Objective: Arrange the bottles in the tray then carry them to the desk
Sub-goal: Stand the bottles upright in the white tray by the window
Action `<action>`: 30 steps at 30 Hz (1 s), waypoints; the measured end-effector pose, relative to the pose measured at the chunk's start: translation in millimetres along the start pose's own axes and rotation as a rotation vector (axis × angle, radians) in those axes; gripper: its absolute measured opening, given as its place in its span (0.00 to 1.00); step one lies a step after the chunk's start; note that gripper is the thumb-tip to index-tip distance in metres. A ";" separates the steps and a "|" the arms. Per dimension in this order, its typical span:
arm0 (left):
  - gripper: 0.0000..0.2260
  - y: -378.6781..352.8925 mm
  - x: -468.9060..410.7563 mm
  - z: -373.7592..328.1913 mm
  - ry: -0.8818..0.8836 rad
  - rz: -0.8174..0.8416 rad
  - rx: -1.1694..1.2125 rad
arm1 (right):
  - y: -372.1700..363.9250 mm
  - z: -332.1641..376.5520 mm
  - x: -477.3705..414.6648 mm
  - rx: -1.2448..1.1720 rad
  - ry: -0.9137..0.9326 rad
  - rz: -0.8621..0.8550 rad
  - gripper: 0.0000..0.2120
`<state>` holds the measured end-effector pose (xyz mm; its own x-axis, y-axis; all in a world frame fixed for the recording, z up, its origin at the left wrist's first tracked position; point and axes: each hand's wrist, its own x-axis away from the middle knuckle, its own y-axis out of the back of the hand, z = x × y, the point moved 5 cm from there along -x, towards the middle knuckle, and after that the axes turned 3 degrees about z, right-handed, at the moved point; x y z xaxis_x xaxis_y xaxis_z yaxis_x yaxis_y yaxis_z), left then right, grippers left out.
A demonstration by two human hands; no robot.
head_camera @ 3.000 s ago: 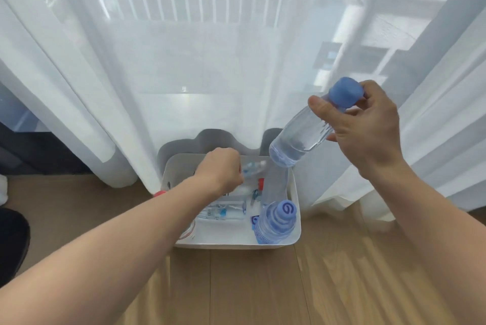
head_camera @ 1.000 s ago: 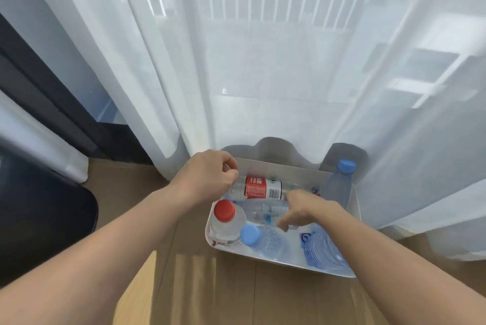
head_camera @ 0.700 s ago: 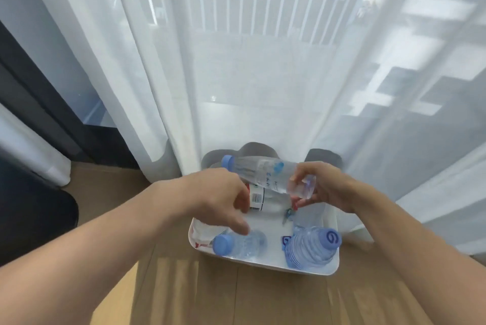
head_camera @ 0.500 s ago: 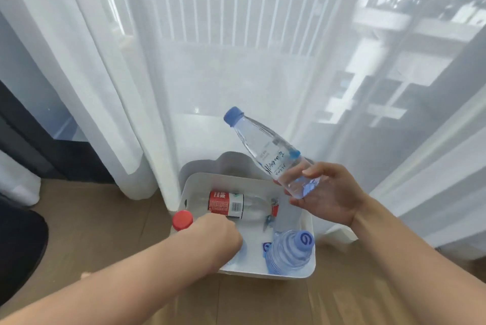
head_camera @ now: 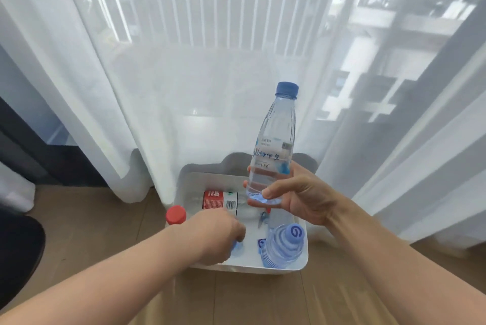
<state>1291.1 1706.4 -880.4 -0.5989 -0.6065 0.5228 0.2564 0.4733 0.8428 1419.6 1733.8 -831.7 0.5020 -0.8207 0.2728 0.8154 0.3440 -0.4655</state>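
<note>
A white tray point(head_camera: 302, 265) sits on the wooden floor against the curtain. My right hand point(head_camera: 297, 195) grips the base of a clear blue-capped bottle point(head_camera: 274, 145), upright above the tray's back right. My left hand point(head_camera: 215, 235) is down in the tray's front left, fingers closed around a blue-capped bottle point(head_camera: 237, 247) that is mostly hidden under it. A red-capped bottle point(head_camera: 175, 214) stands at the tray's left edge. A red-labelled bottle point(head_camera: 219, 199) lies at the back. A ribbed blue bottle point(head_camera: 284, 245) stands in the front right corner.
Sheer white curtains point(head_camera: 184, 61) hang right behind the tray, with a window behind them. A dark object point(head_camera: 18, 253) lies on the floor at far left. Wooden floor point(head_camera: 263, 301) stretches in front of the tray.
My right hand lifted the blue-capped bottle out of the tray and turned it from slanted to upright. My left hand stayed low at the tray's front left.
</note>
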 end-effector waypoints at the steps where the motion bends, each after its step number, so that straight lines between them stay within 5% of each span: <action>1: 0.16 3.4 1.9 4.8 0.038 0.002 0.094 | 0.5 1.7 1.0 -0.006 0.010 0.009 0.31; 4: 0.11 33.1 10.7 29.0 0.163 -0.231 0.565 | 2.2 5.7 5.5 -0.008 0.006 0.069 0.30; 6: 0.08 54.8 18.5 44.1 0.219 -0.434 1.178 | 0.8 6.7 9.5 -0.002 -0.002 0.123 0.29; 9: 0.09 82.2 22.2 47.1 0.081 -0.548 1.663 | -4.8 6.0 12.9 -0.006 -0.029 0.199 0.29; 12: 0.09 94.9 23.0 35.3 -0.033 -0.521 1.649 | -7.8 4.0 12.5 -0.005 -0.055 0.216 0.29; 22: 0.05 103.5 36.8 25.8 0.033 -0.775 1.556 | -15.5 5.9 11.4 0.071 -0.011 0.198 0.28; 30: 0.11 95.3 33.5 28.9 0.018 -0.653 1.970 | -18.6 10.7 10.6 0.102 -0.012 0.208 0.29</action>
<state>1273.5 1749.6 -786.2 -0.2365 -0.9299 0.2816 -0.9235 0.1249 -0.3628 1412.9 1723.5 -811.2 0.6656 -0.7217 0.1903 0.7185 0.5505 -0.4252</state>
